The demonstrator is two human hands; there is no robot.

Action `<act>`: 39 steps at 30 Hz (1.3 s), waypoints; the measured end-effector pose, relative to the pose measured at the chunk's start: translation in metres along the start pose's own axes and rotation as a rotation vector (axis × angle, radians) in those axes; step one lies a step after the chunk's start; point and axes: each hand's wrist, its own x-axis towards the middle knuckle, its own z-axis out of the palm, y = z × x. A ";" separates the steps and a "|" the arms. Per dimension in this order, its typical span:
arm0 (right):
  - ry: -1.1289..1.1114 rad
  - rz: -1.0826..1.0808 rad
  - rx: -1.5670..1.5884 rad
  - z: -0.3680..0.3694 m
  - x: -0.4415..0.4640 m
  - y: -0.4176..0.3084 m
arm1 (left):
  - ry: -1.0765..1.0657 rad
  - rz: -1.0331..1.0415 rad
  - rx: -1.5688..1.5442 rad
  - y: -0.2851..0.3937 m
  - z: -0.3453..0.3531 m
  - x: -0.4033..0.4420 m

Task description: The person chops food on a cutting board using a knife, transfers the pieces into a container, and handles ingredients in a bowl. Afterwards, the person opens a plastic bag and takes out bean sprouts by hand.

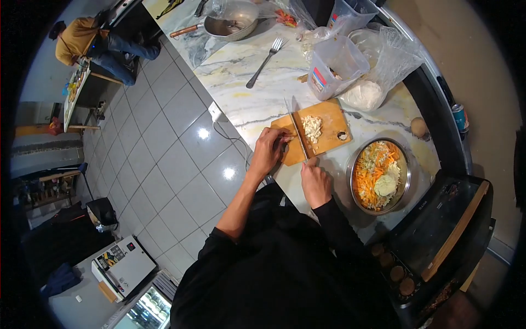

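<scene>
Steel bowl (404,164) near wooden board (332,116), right grip (316,185) closed around knife (299,133), left grip (266,153) unclear

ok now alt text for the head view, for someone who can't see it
A person's right hand holds a knife over a wooden cutting board beside chopped pale pieces, the left hand close by. A metal bowl of orange and pale food stands to the right.

Knife (299,132) and chopped bits (312,129) on board (335,115), bowl (405,171) at right, fork (265,63) between board and far left pan (231,34)
</scene>
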 end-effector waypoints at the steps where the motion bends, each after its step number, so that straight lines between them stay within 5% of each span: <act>1: 0.011 -0.023 0.013 -0.001 0.000 0.001 | 0.004 0.005 0.001 0.001 -0.001 0.001; 34: -0.027 -0.080 0.047 -0.024 0.008 -0.005 | -0.047 0.053 -0.015 0.003 -0.011 0.004; 39: 0.031 0.000 -0.046 0.019 0.009 -0.004 | -0.065 0.036 -0.011 0.001 -0.011 0.006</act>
